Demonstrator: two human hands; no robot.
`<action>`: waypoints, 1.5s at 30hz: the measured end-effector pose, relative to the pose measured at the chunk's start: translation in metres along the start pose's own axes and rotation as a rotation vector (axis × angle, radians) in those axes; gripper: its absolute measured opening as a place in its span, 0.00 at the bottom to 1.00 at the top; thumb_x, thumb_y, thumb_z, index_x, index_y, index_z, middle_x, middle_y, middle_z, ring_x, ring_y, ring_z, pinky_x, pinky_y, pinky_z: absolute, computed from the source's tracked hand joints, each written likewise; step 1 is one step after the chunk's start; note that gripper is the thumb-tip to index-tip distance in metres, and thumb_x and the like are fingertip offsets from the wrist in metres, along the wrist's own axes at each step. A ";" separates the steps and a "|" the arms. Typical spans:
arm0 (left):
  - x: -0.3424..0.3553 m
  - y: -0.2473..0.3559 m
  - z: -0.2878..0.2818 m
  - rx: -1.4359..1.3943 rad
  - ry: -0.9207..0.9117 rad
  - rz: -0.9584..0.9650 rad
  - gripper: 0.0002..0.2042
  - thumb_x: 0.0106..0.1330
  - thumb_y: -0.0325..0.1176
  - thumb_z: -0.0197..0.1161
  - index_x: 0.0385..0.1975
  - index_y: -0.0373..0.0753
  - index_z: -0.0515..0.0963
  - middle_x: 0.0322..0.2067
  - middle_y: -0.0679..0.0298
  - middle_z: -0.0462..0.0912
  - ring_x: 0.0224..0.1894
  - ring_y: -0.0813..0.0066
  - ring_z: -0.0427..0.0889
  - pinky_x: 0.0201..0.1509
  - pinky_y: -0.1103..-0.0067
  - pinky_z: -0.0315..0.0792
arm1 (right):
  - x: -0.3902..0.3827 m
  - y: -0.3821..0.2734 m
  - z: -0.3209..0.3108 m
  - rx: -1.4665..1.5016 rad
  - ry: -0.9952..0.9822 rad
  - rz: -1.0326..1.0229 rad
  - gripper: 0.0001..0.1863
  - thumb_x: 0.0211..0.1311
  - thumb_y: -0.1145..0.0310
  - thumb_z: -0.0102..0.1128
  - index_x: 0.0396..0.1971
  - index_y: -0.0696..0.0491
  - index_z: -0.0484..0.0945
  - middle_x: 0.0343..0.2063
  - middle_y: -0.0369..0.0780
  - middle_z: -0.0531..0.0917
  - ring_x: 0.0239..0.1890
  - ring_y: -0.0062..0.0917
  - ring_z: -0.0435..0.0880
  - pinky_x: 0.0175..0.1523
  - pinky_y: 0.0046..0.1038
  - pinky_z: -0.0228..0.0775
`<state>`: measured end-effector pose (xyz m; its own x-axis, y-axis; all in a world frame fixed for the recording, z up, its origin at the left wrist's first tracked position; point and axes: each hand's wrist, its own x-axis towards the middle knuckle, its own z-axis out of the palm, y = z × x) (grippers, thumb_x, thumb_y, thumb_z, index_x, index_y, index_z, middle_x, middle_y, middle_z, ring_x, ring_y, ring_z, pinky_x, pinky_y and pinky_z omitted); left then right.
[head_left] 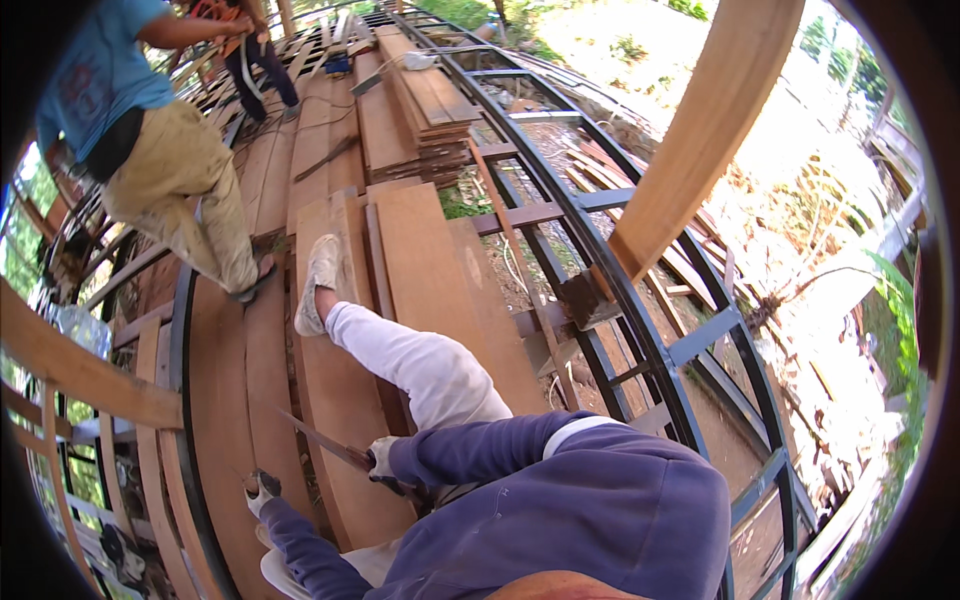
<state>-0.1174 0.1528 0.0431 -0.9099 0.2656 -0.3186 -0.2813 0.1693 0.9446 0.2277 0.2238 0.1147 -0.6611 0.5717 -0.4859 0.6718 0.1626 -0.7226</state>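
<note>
My left hand, gloved in white and dark material, is low over the reddish-brown boards, its fingers curled around something too small to make out. My right hand, also gloved, grips a long, narrow flat bar that slants up and leftward across the planks. My outstretched leg, in pale trousers, rests its dusty shoe on a board. Beside it lie wide loose planks.
A co-worker in blue stands at upper left, another person beyond. Stacked boards lie ahead. A black steel frame with gaps runs along the right beside an upright timber post; a wooden beam crosses at left.
</note>
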 end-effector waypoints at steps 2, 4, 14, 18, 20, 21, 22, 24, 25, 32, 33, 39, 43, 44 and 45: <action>0.019 0.014 -0.049 -0.148 -0.204 0.158 0.13 0.65 0.33 0.63 0.45 0.36 0.75 0.29 0.61 0.80 0.26 0.73 0.79 0.29 0.79 0.74 | 0.004 -0.025 -0.015 -0.133 -0.055 -0.065 0.21 0.50 0.60 0.65 0.43 0.53 0.81 0.37 0.47 0.85 0.44 0.39 0.84 0.49 0.37 0.74; 0.022 0.021 -0.084 -0.195 -0.280 0.235 0.12 0.66 0.31 0.61 0.47 0.34 0.74 0.31 0.63 0.79 0.29 0.74 0.80 0.33 0.79 0.75 | 0.006 -0.040 -0.026 -0.265 -0.064 -0.119 0.22 0.51 0.62 0.63 0.48 0.52 0.79 0.38 0.46 0.85 0.45 0.39 0.84 0.50 0.37 0.74; 0.019 0.006 -0.161 -0.380 -0.288 0.228 0.11 0.65 0.28 0.62 0.45 0.33 0.76 0.31 0.66 0.78 0.30 0.78 0.77 0.34 0.82 0.72 | 0.082 -0.040 -0.030 -1.167 0.036 -0.754 0.24 0.61 0.63 0.50 0.59 0.34 0.71 0.35 0.32 0.81 0.44 0.30 0.79 0.62 0.42 0.58; -0.011 0.016 -0.138 -0.353 -0.256 0.279 0.12 0.63 0.24 0.63 0.45 0.31 0.75 0.31 0.64 0.78 0.29 0.77 0.78 0.34 0.82 0.73 | 0.100 -0.029 -0.018 -1.234 -0.021 -1.016 0.26 0.61 0.64 0.48 0.60 0.30 0.69 0.33 0.31 0.79 0.44 0.31 0.78 0.65 0.46 0.55; -0.009 0.013 -0.135 -0.330 -0.259 0.299 0.12 0.63 0.23 0.63 0.45 0.30 0.74 0.32 0.62 0.79 0.29 0.76 0.78 0.35 0.81 0.74 | 0.109 -0.025 -0.009 -1.252 -0.054 -1.123 0.28 0.60 0.63 0.49 0.62 0.30 0.68 0.31 0.32 0.78 0.43 0.32 0.77 0.66 0.46 0.54; -0.010 0.012 -0.131 -0.315 -0.210 0.300 0.12 0.62 0.20 0.61 0.45 0.29 0.74 0.33 0.59 0.79 0.30 0.74 0.79 0.35 0.79 0.76 | 0.115 -0.023 -0.003 -1.263 -0.082 -1.147 0.28 0.60 0.63 0.48 0.63 0.27 0.66 0.32 0.32 0.78 0.44 0.32 0.77 0.66 0.50 0.53; -0.011 0.012 -0.127 -0.278 -0.204 0.317 0.13 0.63 0.21 0.62 0.46 0.30 0.74 0.34 0.60 0.79 0.30 0.75 0.79 0.35 0.79 0.76 | 0.121 -0.019 0.001 -1.243 -0.082 -1.158 0.28 0.61 0.63 0.47 0.63 0.28 0.66 0.33 0.33 0.79 0.44 0.33 0.77 0.66 0.50 0.52; -0.013 0.013 -0.120 -0.198 -0.195 0.352 0.14 0.64 0.24 0.63 0.48 0.31 0.74 0.35 0.62 0.80 0.31 0.75 0.80 0.35 0.78 0.77 | 0.128 -0.016 0.007 -1.196 -0.079 -1.180 0.28 0.62 0.63 0.46 0.63 0.29 0.65 0.34 0.33 0.79 0.46 0.33 0.77 0.67 0.52 0.52; -0.015 0.014 -0.116 -0.167 -0.184 0.338 0.14 0.64 0.24 0.62 0.49 0.31 0.74 0.35 0.61 0.80 0.32 0.76 0.80 0.35 0.78 0.77 | 0.134 -0.015 0.008 -1.231 -0.052 -1.162 0.28 0.62 0.62 0.45 0.64 0.30 0.65 0.35 0.34 0.79 0.46 0.33 0.77 0.67 0.53 0.51; -0.062 0.074 -0.070 -0.244 -0.296 0.350 0.15 0.62 0.19 0.59 0.49 0.25 0.73 0.36 0.58 0.80 0.34 0.74 0.80 0.38 0.81 0.76 | 0.146 -0.011 0.002 -1.365 -0.188 -0.787 0.27 0.65 0.62 0.41 0.66 0.35 0.65 0.42 0.31 0.79 0.55 0.34 0.73 0.72 0.55 0.41; -0.061 0.074 -0.078 -0.239 -0.329 0.366 0.16 0.63 0.19 0.60 0.51 0.25 0.72 0.37 0.58 0.80 0.34 0.74 0.80 0.39 0.81 0.76 | 0.142 -0.020 0.004 -1.416 -0.212 -0.735 0.27 0.66 0.65 0.40 0.66 0.35 0.65 0.43 0.33 0.80 0.56 0.35 0.73 0.71 0.55 0.41; -0.070 0.085 -0.077 -0.232 -0.278 0.339 0.14 0.62 0.22 0.60 0.48 0.26 0.74 0.38 0.54 0.82 0.35 0.73 0.82 0.41 0.79 0.77 | 0.140 -0.035 0.008 -1.361 -0.458 -0.456 0.37 0.61 0.67 0.49 0.72 0.40 0.52 0.54 0.40 0.77 0.59 0.36 0.71 0.72 0.56 0.37; -0.074 0.091 -0.071 -0.278 -0.253 0.303 0.10 0.60 0.18 0.60 0.41 0.27 0.75 0.38 0.50 0.82 0.35 0.73 0.83 0.40 0.79 0.78 | 0.142 -0.038 0.016 -1.411 -0.478 -0.392 0.38 0.63 0.68 0.48 0.73 0.36 0.46 0.54 0.39 0.77 0.61 0.35 0.70 0.71 0.60 0.36; -0.075 0.093 -0.068 -0.272 -0.243 0.303 0.10 0.59 0.18 0.60 0.40 0.27 0.75 0.38 0.50 0.82 0.34 0.73 0.83 0.40 0.79 0.79 | 0.144 -0.037 0.016 -1.409 -0.467 -0.382 0.38 0.64 0.68 0.47 0.73 0.35 0.45 0.55 0.38 0.77 0.61 0.35 0.70 0.71 0.61 0.36; -0.075 0.094 -0.067 -0.266 -0.235 0.303 0.09 0.59 0.18 0.61 0.39 0.27 0.75 0.38 0.50 0.82 0.34 0.73 0.83 0.39 0.80 0.79 | 0.145 -0.037 0.015 -1.405 -0.456 -0.372 0.38 0.65 0.69 0.46 0.73 0.33 0.44 0.55 0.38 0.77 0.61 0.35 0.70 0.71 0.62 0.36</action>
<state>-0.0957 0.0852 0.1615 -0.8782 0.4783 -0.0055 -0.1098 -0.1902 0.9756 0.1019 0.2881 0.0635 -0.7259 0.0803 -0.6831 0.0384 0.9963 0.0764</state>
